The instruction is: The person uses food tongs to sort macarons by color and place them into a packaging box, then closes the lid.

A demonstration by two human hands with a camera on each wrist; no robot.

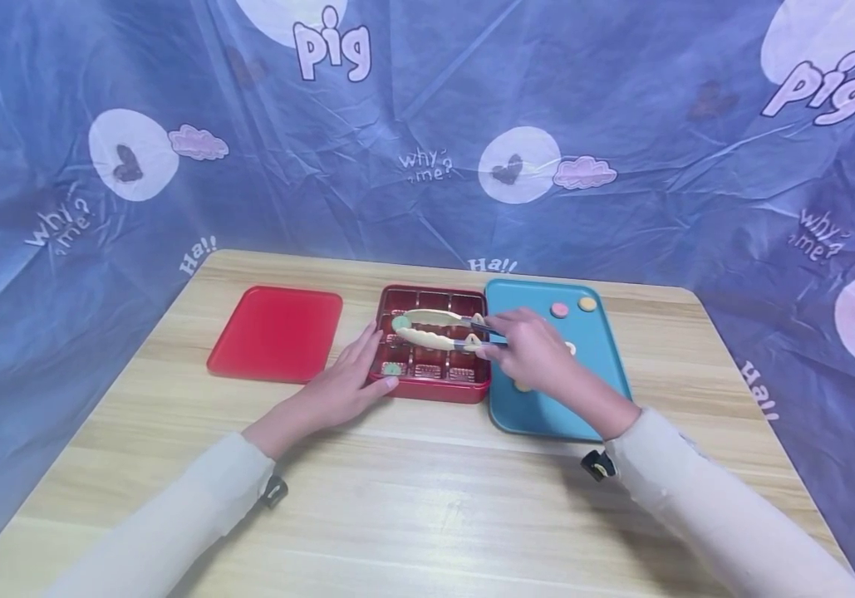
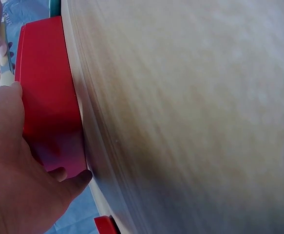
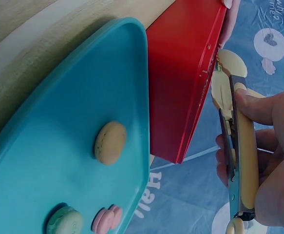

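My right hand (image 1: pixel 528 345) grips a pair of tongs (image 1: pixel 430 339) with cream-coloured heads, held over a red compartment box (image 1: pixel 434 390). Between the tong tips is a green macaron (image 1: pixel 400 322), above the box's left column. Another green macaron (image 1: pixel 392 370) lies in the front left compartment. My left hand (image 1: pixel 348 382) rests against the box's left side, its fingers extended along the wall and the thumb at the front corner. In the right wrist view the tongs (image 3: pixel 241 146) lie between thumb and curled fingers; the macaron at their tips is hidden there.
To the right, touching the box, a blue tray (image 1: pixel 547 419) carries several macarons, among them a pink one (image 1: pixel 559 310), a yellow one (image 1: pixel 587 304) and a tan one (image 3: pixel 110 142). A red lid (image 1: pixel 277 332) lies flat left of the box. Behind the table hangs a blue printed cloth (image 1: pixel 427 100).
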